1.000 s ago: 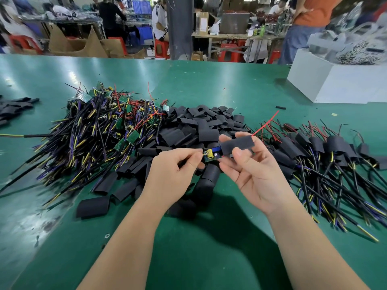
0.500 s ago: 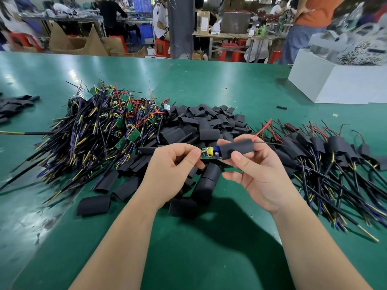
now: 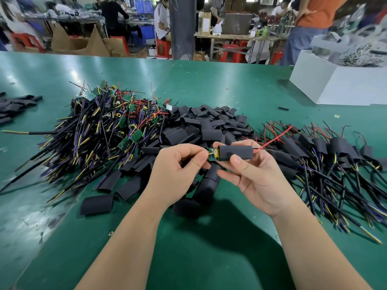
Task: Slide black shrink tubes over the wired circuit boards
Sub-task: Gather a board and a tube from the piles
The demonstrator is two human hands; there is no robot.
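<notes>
My right hand [image 3: 253, 176] pinches a black shrink tube [image 3: 235, 153] between thumb and fingers, above the green table. A small green circuit board [image 3: 214, 154] sticks out of the tube's left end, and its red wire [image 3: 274, 139] comes out of the right end. My left hand [image 3: 178, 174] pinches the board's left end with curled fingers. Loose black tubes [image 3: 209, 126] are heaped just behind my hands. Bare wired boards [image 3: 104, 130] lie in a pile to the left. Boards with tubes on them [image 3: 335, 151] lie to the right.
A white box [image 3: 339, 84] stands at the back right on the green table [image 3: 188, 248]. A few more black tubes [image 3: 12, 105] lie at the far left edge. People work at benches beyond the table's far edge.
The tube has slid further left over the board, so less of the board shows. Both hands stay together at the same spot.
</notes>
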